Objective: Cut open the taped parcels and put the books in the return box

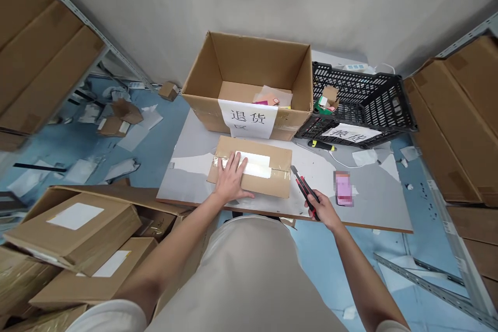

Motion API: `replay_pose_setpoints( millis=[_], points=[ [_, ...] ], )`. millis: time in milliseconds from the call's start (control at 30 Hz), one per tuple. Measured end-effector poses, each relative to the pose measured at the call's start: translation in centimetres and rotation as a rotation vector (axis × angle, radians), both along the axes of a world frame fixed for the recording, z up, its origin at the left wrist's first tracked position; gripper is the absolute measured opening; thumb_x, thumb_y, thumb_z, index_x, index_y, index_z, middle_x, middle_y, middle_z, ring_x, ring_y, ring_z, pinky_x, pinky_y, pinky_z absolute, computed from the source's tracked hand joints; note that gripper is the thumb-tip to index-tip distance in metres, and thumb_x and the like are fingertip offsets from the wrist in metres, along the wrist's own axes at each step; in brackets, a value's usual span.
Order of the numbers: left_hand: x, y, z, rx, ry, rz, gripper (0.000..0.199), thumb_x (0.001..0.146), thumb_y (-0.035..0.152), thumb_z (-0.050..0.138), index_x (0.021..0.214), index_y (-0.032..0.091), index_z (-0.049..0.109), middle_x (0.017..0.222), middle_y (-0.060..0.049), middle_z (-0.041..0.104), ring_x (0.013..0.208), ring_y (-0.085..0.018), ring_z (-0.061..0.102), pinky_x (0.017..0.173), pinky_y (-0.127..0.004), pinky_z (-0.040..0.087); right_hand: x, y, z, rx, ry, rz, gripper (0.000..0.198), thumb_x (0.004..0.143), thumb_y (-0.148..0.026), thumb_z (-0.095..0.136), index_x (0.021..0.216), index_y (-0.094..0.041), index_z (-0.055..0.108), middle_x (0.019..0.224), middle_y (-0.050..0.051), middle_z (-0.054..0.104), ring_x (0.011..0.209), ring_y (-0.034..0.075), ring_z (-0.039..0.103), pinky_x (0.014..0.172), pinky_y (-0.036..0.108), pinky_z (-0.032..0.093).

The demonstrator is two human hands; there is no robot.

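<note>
A taped cardboard box with a white label lies flat near the front edge of the grey table. My left hand rests open on its left part, fingers spread over the cardboard and reaching the label's edge. In my right hand is a red and black utility knife, gripped by its handle. Its tip points up and left, close to the box's right end. Whether the tip touches the box I cannot tell.
Behind stand a large open carton with a few items inside and a black plastic crate. A phone and a yellow-black tool lie to the right. More boxes are piled at lower left; shelves flank both sides.
</note>
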State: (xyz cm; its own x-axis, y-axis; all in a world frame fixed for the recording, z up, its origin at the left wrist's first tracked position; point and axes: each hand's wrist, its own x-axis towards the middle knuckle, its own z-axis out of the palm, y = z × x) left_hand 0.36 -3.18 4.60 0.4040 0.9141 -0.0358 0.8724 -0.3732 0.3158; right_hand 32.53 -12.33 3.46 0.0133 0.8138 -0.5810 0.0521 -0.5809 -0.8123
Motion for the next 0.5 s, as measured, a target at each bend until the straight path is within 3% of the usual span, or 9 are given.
replay_pose_setpoints(
  millis=[267,500],
  points=[
    [0.1,-0.1,-1.2,0.032,-0.041,-0.006,0.113,0.051,0.068,0.068,0.143,0.014,0.027,0.149,-0.023,0.022,0.138,-0.043,0.010,0.106,-0.062,-0.008,2.1,3.3,1.2,-0.018,-0.108,0.224,0.042,0.075,-0.060,0.056,0.081,-0.020,0.048,0.054,-0.006,0.057,0.032,0.008,0.046,0.031,0.019,0.031],
    [0.0,-0.4,-1.7,0.012,-0.011,0.036,0.113,0.053,0.070,0.065,0.143,0.014,0.026,0.150,-0.023,0.019,0.137,-0.046,0.005,0.102,-0.067,-0.010,4.0,4.1,1.8,-0.096,-0.101,0.435,0.043,0.074,-0.060,0.057,0.081,-0.019,0.051,0.050,-0.006,0.055,0.031,0.008,0.043,0.034,0.019,0.029]
  ],
)
